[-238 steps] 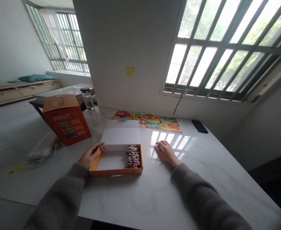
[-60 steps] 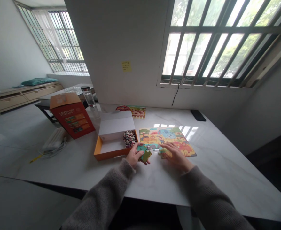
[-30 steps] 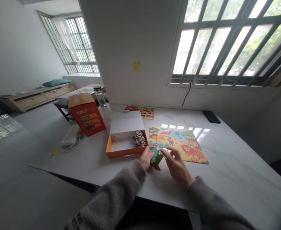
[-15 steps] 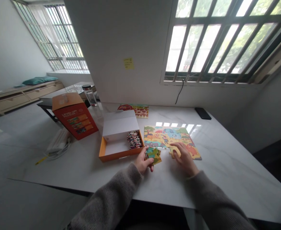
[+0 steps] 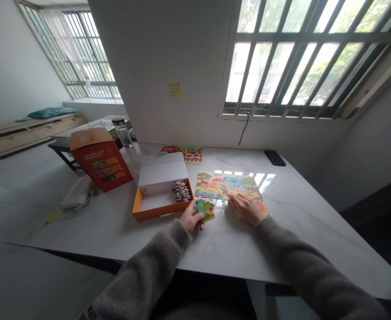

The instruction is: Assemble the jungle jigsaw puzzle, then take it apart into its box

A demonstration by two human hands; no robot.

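My left hand point(image 5: 191, 216) is closed around a few green and yellow jigsaw pieces point(image 5: 205, 210), thumb on top, just in front of the open box's right corner. Flat on the table lies a partly joined jigsaw puzzle point(image 5: 211, 184) with animals and trees; its near edge is uneven. My right hand point(image 5: 246, 209) rests palm down on the puzzle's near right part, fingers stretched forward and touching it. That hand covers some of the pieces beneath. The orange box point(image 5: 155, 214) stands with its white lid raised and holds a stack of jigsaw pieces point(image 5: 181, 191) at its right.
A red puzzle carton point(image 5: 106, 164) stands at the left, beside a white power strip point(image 5: 77, 194) with a cable. Behind are a glass bottle point(image 5: 125, 134) and a colourful picture sheet point(image 5: 191, 154). A black phone point(image 5: 275, 158) lies at the back right.
My right hand has come down flatter and slightly left onto the puzzle's near edge, covering where a yellow piece showed. My left hand still holds its pieces. The view has shifted slightly.
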